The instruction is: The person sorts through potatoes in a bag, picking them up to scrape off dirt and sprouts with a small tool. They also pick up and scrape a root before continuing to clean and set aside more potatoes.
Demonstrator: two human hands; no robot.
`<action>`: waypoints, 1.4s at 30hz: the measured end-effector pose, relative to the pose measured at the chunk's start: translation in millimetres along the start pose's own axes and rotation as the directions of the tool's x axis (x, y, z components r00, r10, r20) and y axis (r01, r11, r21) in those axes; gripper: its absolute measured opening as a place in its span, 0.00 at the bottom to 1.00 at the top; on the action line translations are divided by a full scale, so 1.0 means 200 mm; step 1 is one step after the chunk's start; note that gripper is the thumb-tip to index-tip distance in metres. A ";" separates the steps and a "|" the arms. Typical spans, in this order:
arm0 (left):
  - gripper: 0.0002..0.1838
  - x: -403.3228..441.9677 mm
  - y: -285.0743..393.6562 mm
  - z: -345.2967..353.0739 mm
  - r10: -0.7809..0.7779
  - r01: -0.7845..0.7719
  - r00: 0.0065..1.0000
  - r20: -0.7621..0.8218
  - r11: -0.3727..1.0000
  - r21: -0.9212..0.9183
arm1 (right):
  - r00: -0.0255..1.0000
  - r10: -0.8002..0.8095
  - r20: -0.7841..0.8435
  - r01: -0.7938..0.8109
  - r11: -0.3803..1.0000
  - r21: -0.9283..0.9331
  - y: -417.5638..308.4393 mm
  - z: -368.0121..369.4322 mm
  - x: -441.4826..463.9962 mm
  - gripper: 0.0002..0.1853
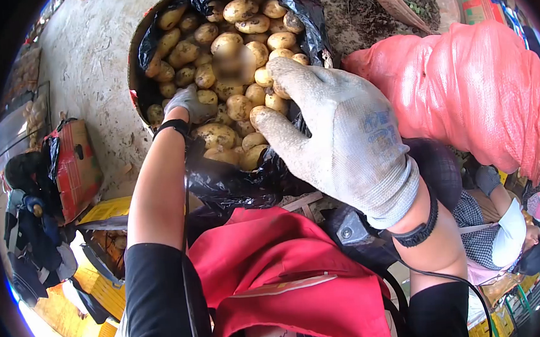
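Note:
A box (pixel 134 90) lined with a black plastic bag (pixel 301 3) holds many yellow, soil-specked potatoes (pixel 239 107). My left hand (pixel 189 104), in a grey glove, reaches down into the box's left side. Its fingers curl about a potato (pixel 207 97), though the fingertips are partly hidden. Closer to the camera, my right hand (pixel 342 132) wears a dirty white-grey knit glove. It is over the right part of the box with thumb and fingers spread, and nothing shows in its grip. A blurred patch covers a few potatoes in the middle.
A large pink woven sack (pixel 458 86) lies right of the box. Behind it, soil and debris (pixel 359 12) cover the floor. A red carton (pixel 77 166) and yellow crates (pixel 96 278) stand at left. Another person (pixel 494 234) works at the right edge.

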State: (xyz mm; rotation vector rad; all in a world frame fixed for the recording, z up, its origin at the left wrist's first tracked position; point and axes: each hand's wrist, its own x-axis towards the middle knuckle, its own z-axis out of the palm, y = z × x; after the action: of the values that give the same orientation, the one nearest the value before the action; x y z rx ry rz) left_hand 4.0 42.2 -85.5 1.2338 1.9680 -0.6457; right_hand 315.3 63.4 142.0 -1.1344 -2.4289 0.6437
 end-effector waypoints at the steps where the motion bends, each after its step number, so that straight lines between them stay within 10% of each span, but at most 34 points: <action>1: 0.55 -0.01 -0.02 0.02 -0.003 0.003 1.000 -0.004 1.000 -0.002 | 1.000 -0.019 -0.019 0.019 1.000 -0.005 0.00 0.01 0.00 0.22; 9: 0.52 -0.32 -0.09 -0.09 0.173 -0.236 0.970 -0.171 0.843 -0.484 | 0.999 0.014 -0.050 -0.006 0.988 0.157 -0.06 -0.02 -0.06 0.20; 14: 0.48 -1.09 -0.01 -0.42 0.486 -0.535 0.775 -0.403 0.167 -0.828 | 0.989 0.042 0.140 -0.090 0.928 0.362 -0.06 0.00 -0.11 0.35; 18: 0.53 -1.40 0.03 -0.33 0.490 -0.664 0.569 -0.660 -0.200 -0.721 | 0.873 -0.153 0.462 -0.381 0.376 0.845 -0.12 0.05 -0.08 0.36; 24: 0.51 -1.58 0.07 -0.14 0.368 -0.538 0.731 -0.574 -0.207 -0.817 | 0.981 -0.171 -0.092 0.192 0.792 0.579 -0.15 0.16 -0.15 0.35; 29: 0.42 -1.51 0.06 -0.09 0.294 -0.376 0.825 -0.482 -0.352 -0.857 | 0.983 -0.155 -0.098 0.182 0.767 0.615 -0.15 0.13 -0.16 0.37; 31: 0.34 -1.46 0.08 -0.09 0.238 -0.727 0.657 -0.716 -0.053 -0.685 | 0.989 -0.041 0.143 -0.100 0.529 0.842 -0.19 0.10 -0.16 0.38; 32: 0.35 -1.47 0.05 -0.08 0.321 -0.377 0.769 -0.553 -0.470 -0.798 | 0.992 -0.062 0.107 -0.056 0.548 0.835 -0.19 0.11 -0.16 0.39; 35: 0.41 -1.40 0.03 -0.05 0.385 -0.477 0.717 -0.581 -0.337 -0.812 | 0.994 -0.109 0.031 0.050 0.669 0.741 -0.15 0.16 -0.14 0.37; 40: 0.52 -1.38 0.05 -0.08 0.329 -0.570 0.660 -0.675 -0.365 -0.736 | 0.980 -0.017 0.200 -0.170 0.466 0.868 -0.22 0.11 -0.11 0.29; 42: 0.53 -1.33 0.07 -0.05 0.292 -0.663 0.624 -0.725 -0.292 -0.689 | 0.991 -0.136 0.017 0.099 0.796 0.598 -0.23 0.12 -0.12 0.27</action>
State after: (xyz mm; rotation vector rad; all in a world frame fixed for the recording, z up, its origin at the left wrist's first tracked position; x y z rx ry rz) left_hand 90.6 -89.8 128.9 0.8998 1.1076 1.4105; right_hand 289.0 12.0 145.0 -0.6974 -2.0682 1.2983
